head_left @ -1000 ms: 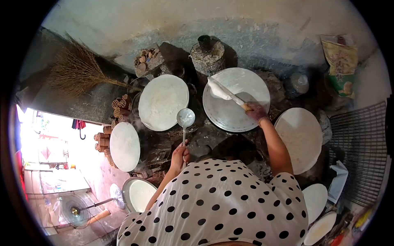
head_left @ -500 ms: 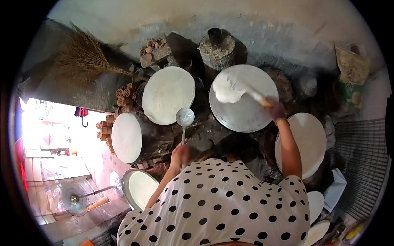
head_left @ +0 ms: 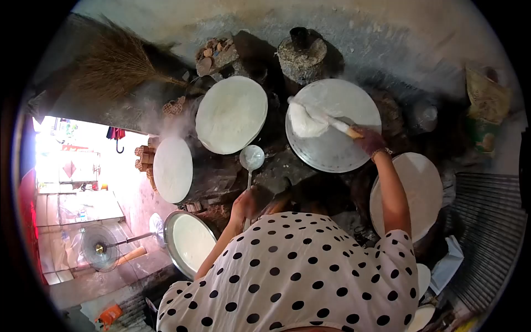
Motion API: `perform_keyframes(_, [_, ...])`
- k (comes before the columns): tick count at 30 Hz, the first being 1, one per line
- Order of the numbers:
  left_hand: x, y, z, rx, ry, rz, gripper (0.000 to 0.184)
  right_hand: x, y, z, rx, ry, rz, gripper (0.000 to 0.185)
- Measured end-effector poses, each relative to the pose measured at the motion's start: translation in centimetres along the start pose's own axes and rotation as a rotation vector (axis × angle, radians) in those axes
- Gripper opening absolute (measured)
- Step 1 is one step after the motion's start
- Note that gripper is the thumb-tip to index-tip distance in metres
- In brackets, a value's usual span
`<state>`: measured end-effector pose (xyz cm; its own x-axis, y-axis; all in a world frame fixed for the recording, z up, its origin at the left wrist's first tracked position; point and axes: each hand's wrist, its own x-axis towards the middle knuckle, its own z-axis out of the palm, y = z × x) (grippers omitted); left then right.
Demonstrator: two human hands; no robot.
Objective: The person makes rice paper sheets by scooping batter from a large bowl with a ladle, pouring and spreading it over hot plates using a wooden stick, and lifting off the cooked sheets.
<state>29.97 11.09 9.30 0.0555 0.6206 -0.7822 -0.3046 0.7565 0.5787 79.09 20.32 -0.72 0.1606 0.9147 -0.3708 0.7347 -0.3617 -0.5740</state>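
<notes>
My left hand (head_left: pixel 244 203) is wrapped round the handle of a metal ladle (head_left: pixel 252 157), whose bowl is coated with white batter. Its bowl hangs just below the edge of a round griddle (head_left: pixel 231 116) covered with a pale layer. Gloved in something dark purple, my right hand (head_left: pixel 369 141) grips the wooden handle of a spreader (head_left: pixel 307 120). White batter covers the spreader's head, which sits over the left part of another round griddle (head_left: pixel 348 152) with a thin whitish film.
More white-covered rounds stand at left (head_left: pixel 172 170) and right (head_left: pixel 417 193). A metal basin of white batter (head_left: pixel 191 243) is beside my left forearm. Behind are a twig broom (head_left: pixel 119 66) and a stump-like block (head_left: pixel 302 55). A fan (head_left: pixel 100 248) stands at lower left.
The spreader's head has turned on the right griddle, and the thick white patch there looks smaller. Steam now rises near the left round. The view has shifted slightly; the ladle stays in my left hand.
</notes>
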Motion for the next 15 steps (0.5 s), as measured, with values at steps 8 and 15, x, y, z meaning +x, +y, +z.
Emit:
perform_keyframes(8, [-2.2, -3.1, -2.6, 0.029, 0.085, 0.045, 0.031, 0.4, 3.5, -3.1, 0.017, -0.152, -0.196, 0.050])
perform_keyframes(15, [-5.9, -3.3, -2.4, 0.014, 0.142, 0.044, 0.032, -0.5, 1.5, -6.3, -0.142, -0.284, -0.350, 0.045])
